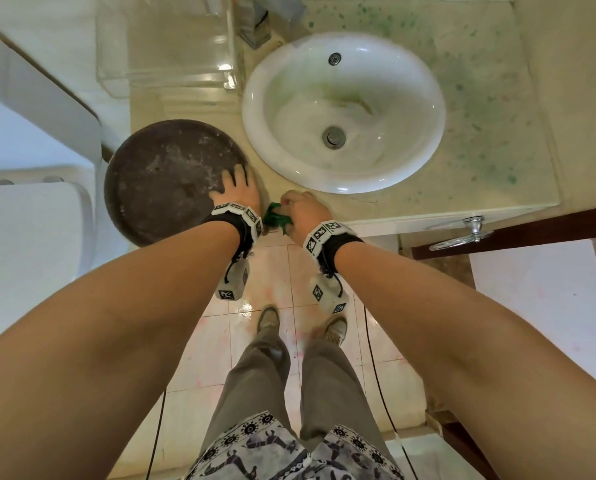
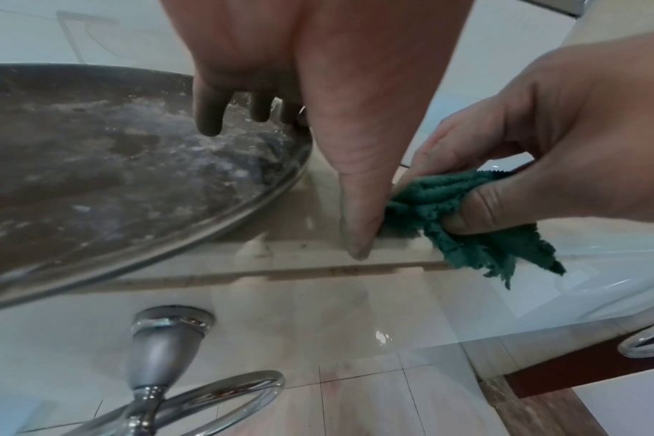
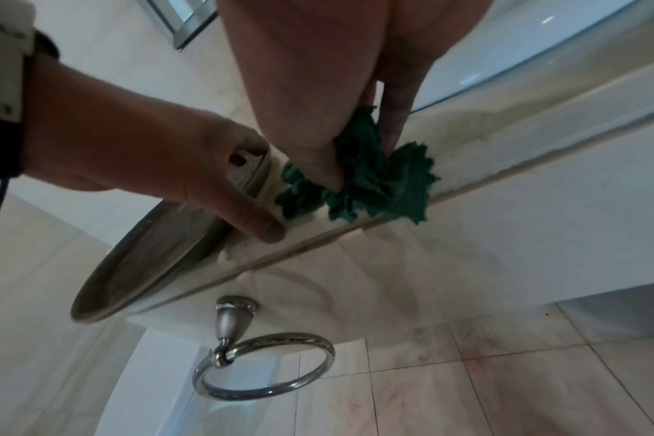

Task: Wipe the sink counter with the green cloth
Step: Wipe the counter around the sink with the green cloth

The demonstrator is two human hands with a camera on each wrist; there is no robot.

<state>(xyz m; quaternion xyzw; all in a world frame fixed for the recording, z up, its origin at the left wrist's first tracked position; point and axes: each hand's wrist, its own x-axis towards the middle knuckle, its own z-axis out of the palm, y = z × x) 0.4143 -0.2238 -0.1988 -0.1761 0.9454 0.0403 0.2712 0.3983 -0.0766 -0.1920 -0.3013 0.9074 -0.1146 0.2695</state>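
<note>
My right hand [image 1: 300,207] grips a crumpled green cloth [image 1: 275,220] at the counter's front edge, just in front of the white basin [image 1: 424,140]. The right wrist view shows its thumb and fingers pinching the cloth [image 3: 374,183] against the beige counter [image 3: 504,141]. My left hand [image 1: 235,188] rests with spread fingers on a dark round tray [image 1: 161,181] left of the basin. In the left wrist view its thumb [image 2: 355,206] reaches down to the counter edge [image 2: 299,242] beside the cloth [image 2: 449,203]. Green speckled stains [image 1: 490,150] cover the counter right of the basin.
The tray overhangs the counter's front left corner. A toilet [image 1: 29,140] stands to the left, and a clear box [image 1: 171,39] sits behind the tray. A chrome towel ring [image 1: 469,230] hangs below the counter front, beside a brown door [image 1: 539,226].
</note>
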